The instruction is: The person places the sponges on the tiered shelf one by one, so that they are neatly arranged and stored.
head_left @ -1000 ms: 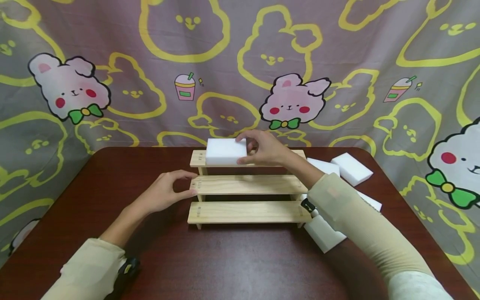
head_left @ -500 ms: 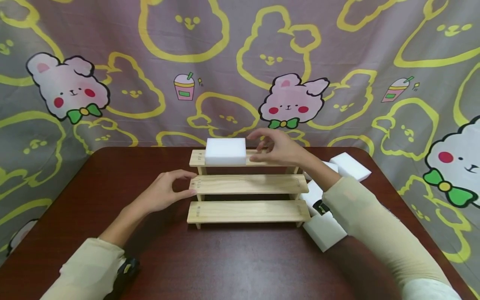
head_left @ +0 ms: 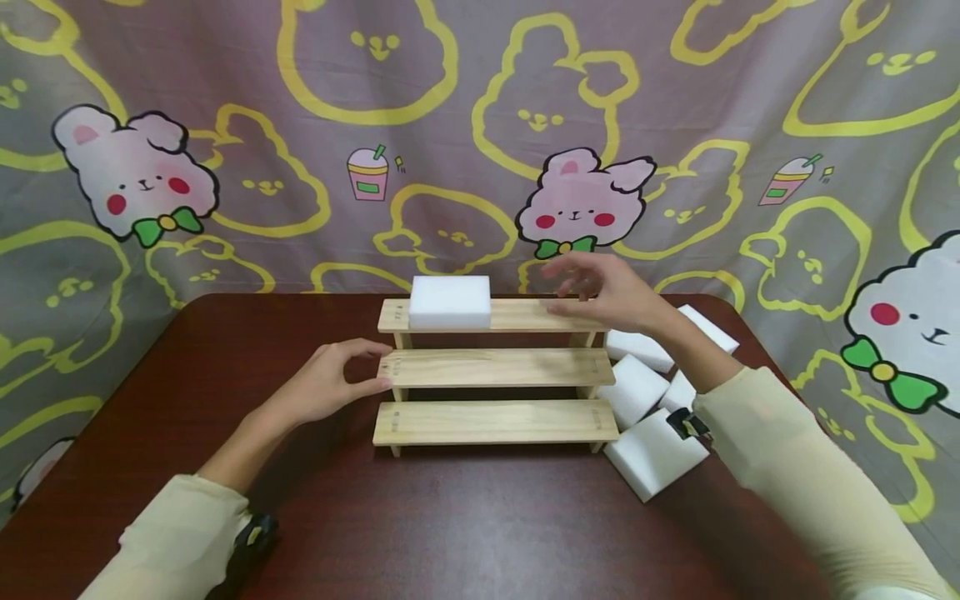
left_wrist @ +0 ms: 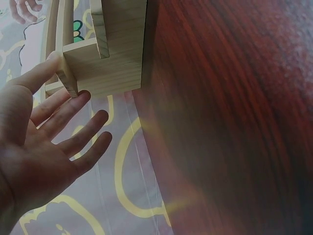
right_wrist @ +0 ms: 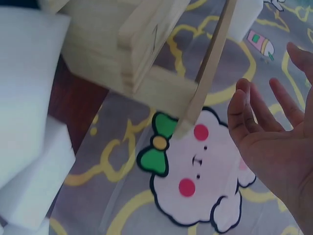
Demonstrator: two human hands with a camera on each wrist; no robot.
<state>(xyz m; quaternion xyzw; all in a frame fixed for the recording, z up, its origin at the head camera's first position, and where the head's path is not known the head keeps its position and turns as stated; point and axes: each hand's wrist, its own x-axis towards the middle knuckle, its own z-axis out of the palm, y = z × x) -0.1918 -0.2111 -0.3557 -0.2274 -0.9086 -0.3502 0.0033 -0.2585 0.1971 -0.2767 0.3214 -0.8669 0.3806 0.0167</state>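
Observation:
A three-step wooden display stand [head_left: 495,422] stands on the table. My left hand [head_left: 324,385] pinches the left end of its middle step between thumb and fingers; in the left wrist view the other fingers [left_wrist: 93,155] of that hand stretch out freely. One white foam block [head_left: 450,302] lies flat on the top step, left of its middle. My right hand [head_left: 609,292] hangs by the right end of the top step, apart from the block, fingers loosely bent and holding nothing. In the right wrist view, the right palm [right_wrist: 279,152] bears nothing.
Several white foam blocks [head_left: 656,454] lie in a loose group right of the stand, partly hidden under my right forearm. The dark red table [head_left: 420,533] ends against a patterned curtain [head_left: 255,75] behind the stand.
My right hand has let go of the foam block on the top step and moved away to the right. The block and my left hand have stayed in place.

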